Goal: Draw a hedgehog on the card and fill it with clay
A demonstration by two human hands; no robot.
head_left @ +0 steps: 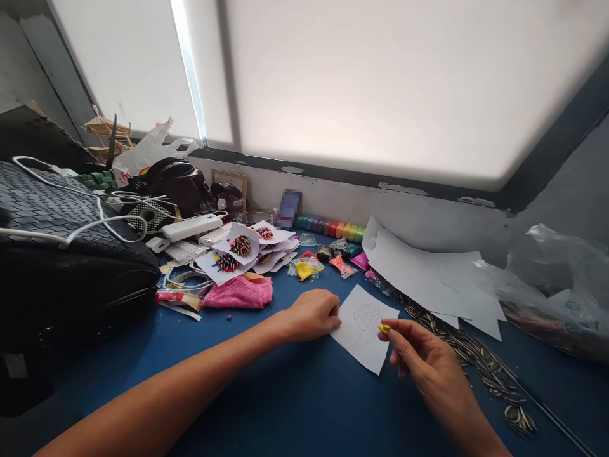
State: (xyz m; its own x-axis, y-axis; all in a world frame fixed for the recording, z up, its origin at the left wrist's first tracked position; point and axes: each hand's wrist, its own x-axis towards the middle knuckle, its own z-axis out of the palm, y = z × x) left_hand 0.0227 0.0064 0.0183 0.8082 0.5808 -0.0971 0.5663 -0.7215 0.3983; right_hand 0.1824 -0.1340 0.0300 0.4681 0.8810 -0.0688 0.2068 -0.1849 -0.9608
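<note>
A small white paper lies on the blue table, with a pencil outline of a rounded shape filled with fine lines. My left hand has its fingers curled down on the paper's left edge, holding it in place. Over the opposite edge, my right hand pinches a small piece of yellow clay between thumb and fingertips. Beyond the paper lies an opened packet of yellow clay, among packets in pink and other colours. Sunflower seeds are spread to the right of my right hand.
Finished-looking paper pieces with colourful seed decorations are piled left of centre, above a pink cloth. A black woven bag fills the left side. Large white sheets and a clear plastic bag lie right. Clay pots line the wall.
</note>
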